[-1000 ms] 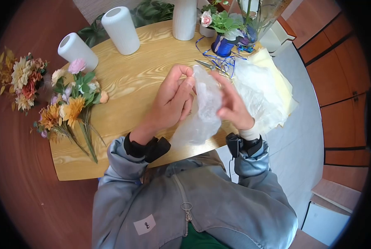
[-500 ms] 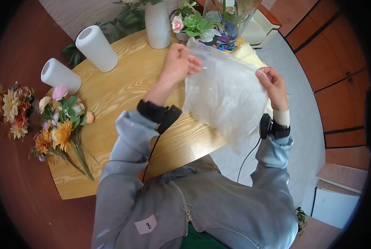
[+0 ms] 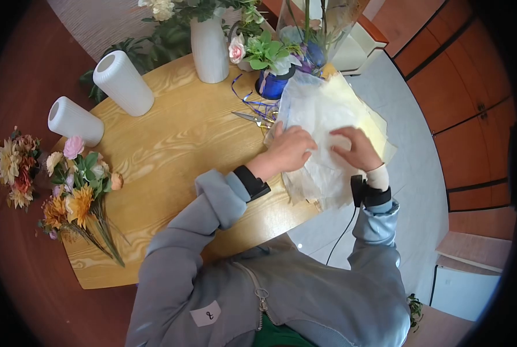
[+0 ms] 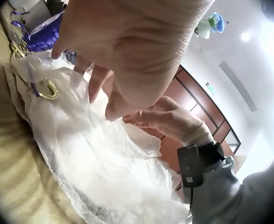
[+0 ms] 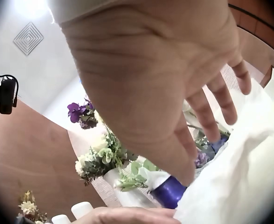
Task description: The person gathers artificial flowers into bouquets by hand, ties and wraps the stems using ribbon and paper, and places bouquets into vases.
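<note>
Thin white translucent sheets (image 3: 319, 173) lie over pale yellow paper (image 3: 351, 98) at the table's right end. Over the sheets' left part is the left hand (image 3: 290, 151), fingers spread and bent slightly downward. The right hand (image 3: 359, 151) is above their right part, its fingers loosely bent and apart. Neither hand grips anything; whether fingertips touch the sheets is unclear. In the right wrist view, the right hand's fingers (image 5: 204, 112) hang beside the white sheet (image 5: 235, 163). Scissors (image 3: 252, 118) lie left of the sheets, their handles partly covered.
A blue ribbon spool (image 3: 273, 84) with loose ribbon stands behind the scissors, near a potted rose (image 3: 237, 51). Several white vases, one (image 3: 123, 84) near the back left, line the far edge. Artificial flowers (image 3: 82, 196) lie on the left of the wooden table (image 3: 171, 139).
The translucent sheet, held up between both hands half a second ago, now lies on the paper pile. Both hands have lowered over it, and the right hand has let go.
</note>
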